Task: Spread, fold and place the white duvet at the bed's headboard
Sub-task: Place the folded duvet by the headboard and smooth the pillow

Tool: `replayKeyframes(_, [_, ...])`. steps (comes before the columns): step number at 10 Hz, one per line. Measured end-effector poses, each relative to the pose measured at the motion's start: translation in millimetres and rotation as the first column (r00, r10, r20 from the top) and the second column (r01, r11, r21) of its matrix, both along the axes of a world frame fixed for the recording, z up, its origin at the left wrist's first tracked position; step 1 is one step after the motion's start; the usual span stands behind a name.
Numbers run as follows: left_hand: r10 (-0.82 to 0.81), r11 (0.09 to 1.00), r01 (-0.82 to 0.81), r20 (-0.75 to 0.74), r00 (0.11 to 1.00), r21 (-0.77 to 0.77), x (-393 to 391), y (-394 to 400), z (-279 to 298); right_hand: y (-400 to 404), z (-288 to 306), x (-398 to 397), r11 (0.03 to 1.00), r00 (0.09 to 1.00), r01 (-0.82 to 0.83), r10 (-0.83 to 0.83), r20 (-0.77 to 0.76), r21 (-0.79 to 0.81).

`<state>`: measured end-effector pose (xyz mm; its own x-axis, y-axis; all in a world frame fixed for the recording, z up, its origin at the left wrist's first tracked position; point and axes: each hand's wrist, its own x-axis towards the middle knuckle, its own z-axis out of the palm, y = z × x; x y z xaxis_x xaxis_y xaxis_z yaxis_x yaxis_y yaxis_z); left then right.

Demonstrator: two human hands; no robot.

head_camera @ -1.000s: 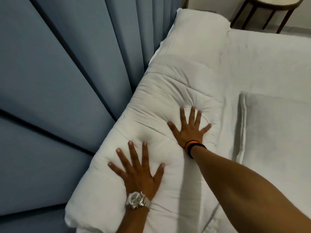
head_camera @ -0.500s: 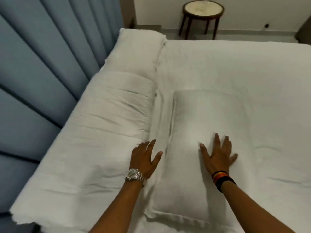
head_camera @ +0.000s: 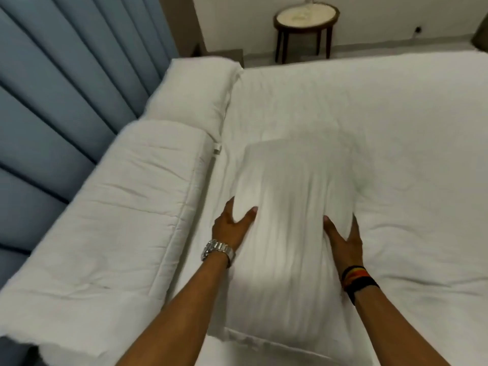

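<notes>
Gripping a white pillow [head_camera: 290, 220] from both sides, the person leans over the bed [head_camera: 396, 128]. The left hand [head_camera: 229, 228] clasps the pillow's left edge, thumb on top and fingers tucked out of sight beneath; a silver watch [head_camera: 217, 249] sits on that wrist. The right hand [head_camera: 343, 239] clasps the right edge the same way, with dark and orange bands [head_camera: 356, 281] around its wrist. The pillow looks blurred, so I cannot tell whether it is lifted off the sheet. The folded white duvet [head_camera: 105, 220] lies in a long roll along the blue padded headboard [head_camera: 52, 101], touching it, just left of the pillow. A second pillow [head_camera: 195, 93] rests at the duvet's far end. A small round table [head_camera: 306, 19] stands beyond the bed.
</notes>
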<state>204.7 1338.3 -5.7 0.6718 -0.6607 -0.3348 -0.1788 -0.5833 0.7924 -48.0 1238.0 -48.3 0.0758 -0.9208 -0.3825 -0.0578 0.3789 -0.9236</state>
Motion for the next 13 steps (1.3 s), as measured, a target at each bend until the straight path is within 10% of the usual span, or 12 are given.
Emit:
replayKeyframes(3, [0.100,0.971,-0.001,0.397,0.912,-0.240,114,78,216,63,169,131,0.979,0.967,-0.015,0.067,0.248,-0.205])
replayKeyframes(5, [0.122,0.990,-0.142,0.470,0.874,0.008,289,188,260,158,191,275,0.925,0.917,-0.297,0.346,0.199,-0.237])
replayKeyframes(7, [-0.253,0.901,0.044,0.439,0.862,0.432,392,237,146,219,159,405,0.822,0.783,-0.563,0.495,-0.377,-0.090])
replayKeyframes(8, [-0.217,0.955,0.051,0.570,0.792,0.293,412,235,91,213,143,484,0.665,0.646,-0.678,0.336,-0.685,-0.313])
replayKeyframes(11, [-0.251,0.953,0.072,0.631,0.734,0.295,404,230,34,198,67,504,0.632,0.466,-0.752,0.309,-0.829,-0.187])
replayKeyframes(12, [-0.230,0.950,0.077,0.515,0.826,0.302,405,232,61,201,104,495,0.642,0.500,-0.755,0.436,-0.748,-0.131])
replayKeyframes(13, [-0.175,0.979,0.092,0.520,0.836,0.181,419,200,132,208,168,467,0.759,0.801,-0.570,0.430,-0.416,-0.313])
